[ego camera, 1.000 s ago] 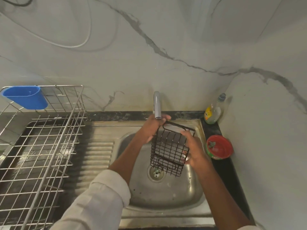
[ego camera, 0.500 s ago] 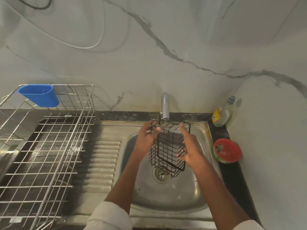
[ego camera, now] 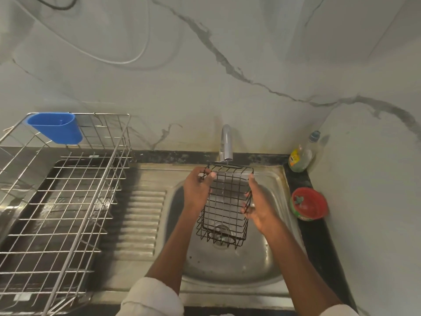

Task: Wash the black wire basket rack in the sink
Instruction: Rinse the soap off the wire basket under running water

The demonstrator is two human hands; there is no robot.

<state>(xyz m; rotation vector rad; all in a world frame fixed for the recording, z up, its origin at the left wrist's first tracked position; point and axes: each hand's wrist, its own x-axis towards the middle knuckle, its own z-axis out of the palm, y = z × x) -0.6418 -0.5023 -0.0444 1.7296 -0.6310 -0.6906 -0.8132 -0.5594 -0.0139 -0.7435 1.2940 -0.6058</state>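
We hold the black wire basket rack over the sink, its top edge just under the tap. Our left hand has its grip curled round the rack's upper left wires, and our right hand pinches the right side. A steel dish rack with a blue cup stands to the left on the table.
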